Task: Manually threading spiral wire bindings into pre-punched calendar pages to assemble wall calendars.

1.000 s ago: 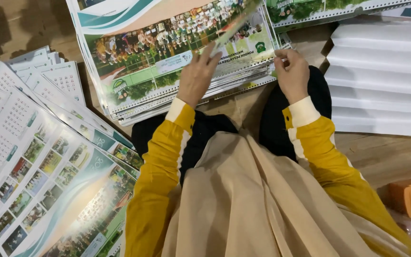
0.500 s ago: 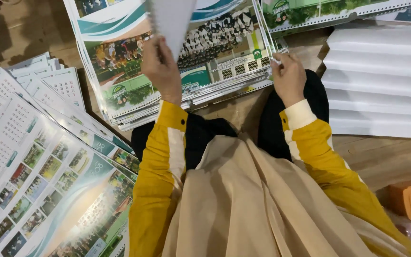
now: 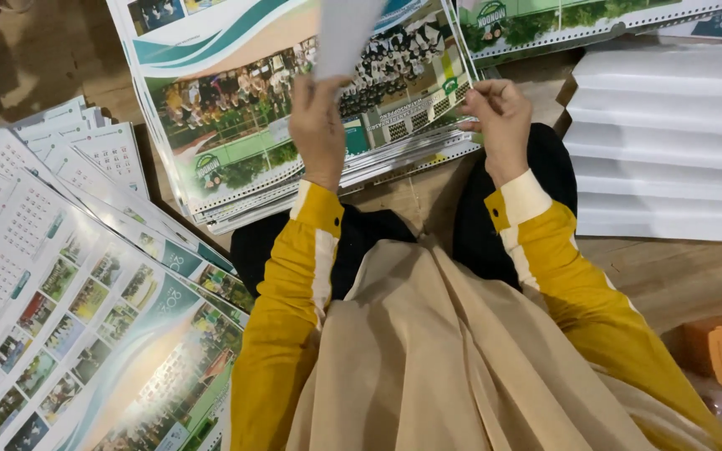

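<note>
Since the earlier frame our left hand [image 3: 317, 125] has lifted the white sheet [image 3: 346, 33] higher, pinching it above the calendar stack [image 3: 294, 108]; our right hand [image 3: 501, 113] pinches the stack's near edge. Next we judge it needs steady turning.

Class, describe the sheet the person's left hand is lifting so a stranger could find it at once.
Start at the stack of printed photo sheets before the knees. Above it the left hand lifts one sheet. Unlike its colourful neighbours, it shows a plain pale back.

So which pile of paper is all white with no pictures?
The white stack at the right, fanned in steps. The other piles show photos or calendar grids.
</note>
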